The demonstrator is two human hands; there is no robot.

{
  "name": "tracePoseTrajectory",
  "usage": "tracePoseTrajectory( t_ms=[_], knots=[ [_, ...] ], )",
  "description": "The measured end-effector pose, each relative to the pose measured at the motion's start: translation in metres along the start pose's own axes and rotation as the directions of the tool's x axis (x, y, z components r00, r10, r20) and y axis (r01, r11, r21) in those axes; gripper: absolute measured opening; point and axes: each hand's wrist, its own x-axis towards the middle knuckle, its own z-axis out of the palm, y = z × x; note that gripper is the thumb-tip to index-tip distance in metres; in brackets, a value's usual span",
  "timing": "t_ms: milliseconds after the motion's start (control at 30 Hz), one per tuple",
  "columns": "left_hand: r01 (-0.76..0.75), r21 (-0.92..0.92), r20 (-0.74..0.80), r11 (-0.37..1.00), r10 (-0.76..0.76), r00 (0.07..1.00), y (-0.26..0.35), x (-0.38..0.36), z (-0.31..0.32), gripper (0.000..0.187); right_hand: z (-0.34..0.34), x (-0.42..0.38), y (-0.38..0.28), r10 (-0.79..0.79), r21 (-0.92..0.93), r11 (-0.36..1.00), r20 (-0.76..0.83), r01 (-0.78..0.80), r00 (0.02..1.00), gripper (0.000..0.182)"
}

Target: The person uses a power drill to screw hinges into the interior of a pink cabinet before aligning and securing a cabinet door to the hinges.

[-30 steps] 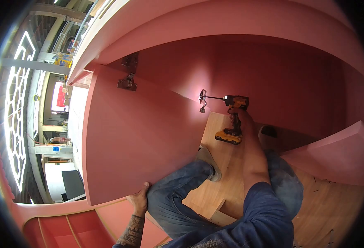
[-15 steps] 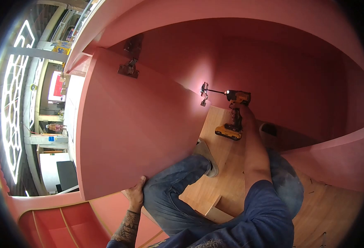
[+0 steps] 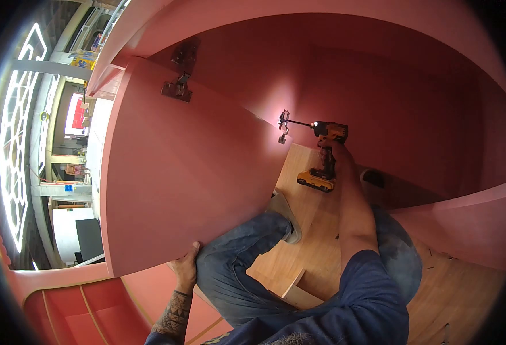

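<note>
My right hand [image 3: 329,150] is wrapped round the grip of a yellow and black cordless driver [image 3: 332,132]. Its long bit reaches left to a metal hinge [image 3: 283,119] lit by the tool's lamp, beside the edge of a pink door panel [image 3: 189,178]. A second hinge [image 3: 177,89] sits at the panel's upper left. At the panel's bottom edge, my left hand [image 3: 186,265] holds the board, thumb up on its face and the other fingers hidden behind it.
Around the panel is a pink cabinet [image 3: 402,109] with a curved rim. My bent legs rest over a wooden floor [image 3: 304,201], where a small wooden piece [image 3: 301,294] and scattered screws lie. A red-lined compartment [image 3: 72,313] is at lower left.
The panel and my left hand appear slightly further left in the view. The driver stays at the same hinge, with my right hand still round its grip.
</note>
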Motion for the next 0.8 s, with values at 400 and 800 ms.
tracePoseTrajectory(
  t_ms=[400, 800],
  knots=[
    [0.003, -0.029, 0.01, 1.0, -0.003, 1.0, -0.012, 0.004, -0.004, 0.023, 0.007, -0.008, -0.003, -0.049, -0.024, 0.999, -0.014, 0.049, 0.999, 0.017],
    [-0.067, 0.007, 0.0, 0.998, 0.067, 0.998, 0.015, -0.006, 0.003, 0.019, 0.004, -0.008, 0.008, -0.091, 0.018, 0.996, 0.059, 0.09, 0.994, 0.014]
  ],
)
